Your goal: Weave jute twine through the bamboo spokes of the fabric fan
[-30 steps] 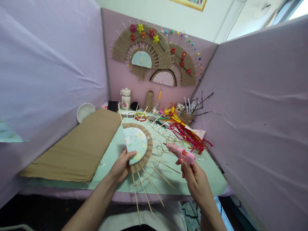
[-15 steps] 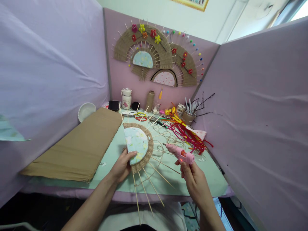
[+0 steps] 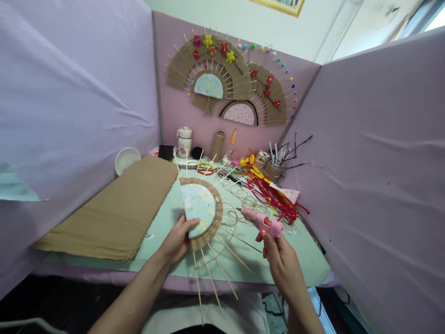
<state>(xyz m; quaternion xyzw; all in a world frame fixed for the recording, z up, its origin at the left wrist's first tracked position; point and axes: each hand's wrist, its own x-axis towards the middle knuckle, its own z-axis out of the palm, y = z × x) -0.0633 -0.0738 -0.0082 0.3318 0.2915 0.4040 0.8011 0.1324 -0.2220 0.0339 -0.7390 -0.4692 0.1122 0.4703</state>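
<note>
My left hand (image 3: 178, 240) grips the straight edge of a half-round fan piece (image 3: 201, 209), a floral paper half-disc ringed with woven jute cord. Thin wooden skewers (image 3: 215, 271) fan out from its rim. My right hand (image 3: 280, 260) is closed round the handle of a pink hot glue gun (image 3: 262, 222). The gun's nozzle points left toward the fan's rim, a short gap away from it. Both are held just above the mint-green table (image 3: 306, 262).
A folded sheet of brown cardboard (image 3: 114, 213) lies on the left. Loose jute cord coils (image 3: 243, 199), red and yellow strips (image 3: 271, 192), a cup of sticks (image 3: 274, 167), a twine spool (image 3: 218, 145), a white jar (image 3: 184, 141) and a paper plate (image 3: 127, 160) crowd the back. Finished fans (image 3: 222, 79) hang on the pink partition.
The view has shifted slightly; both hands keep nearly the same pose with fan piece and glue gun.
</note>
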